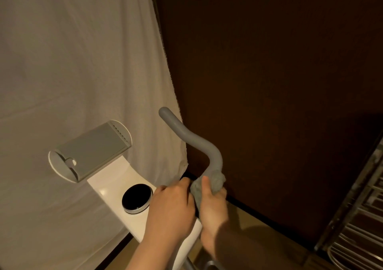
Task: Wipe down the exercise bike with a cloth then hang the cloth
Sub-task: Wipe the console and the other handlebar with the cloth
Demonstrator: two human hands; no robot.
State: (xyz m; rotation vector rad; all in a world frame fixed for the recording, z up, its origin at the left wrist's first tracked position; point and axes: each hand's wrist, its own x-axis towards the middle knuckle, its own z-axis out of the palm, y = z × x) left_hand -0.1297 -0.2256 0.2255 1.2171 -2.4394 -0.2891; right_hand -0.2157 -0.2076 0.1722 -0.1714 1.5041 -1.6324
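The white exercise bike (116,184) fills the lower middle, with a round black knob (137,198) on its column and a grey tablet holder (93,149) above. A curved grey handlebar (192,137) rises to the right. My right hand (213,207) grips a grey cloth (216,179) wrapped round the base of that handlebar. My left hand (172,209) rests beside it on the bike's stem, its fingers curled over the far edge; what they hold is hidden.
A pale curtain (72,62) hangs behind the bike on the left. A dark wooden wall (269,83) stands on the right. A metal wire rack (356,228) sits at the lower right corner. Wooden floor (259,242) shows below.
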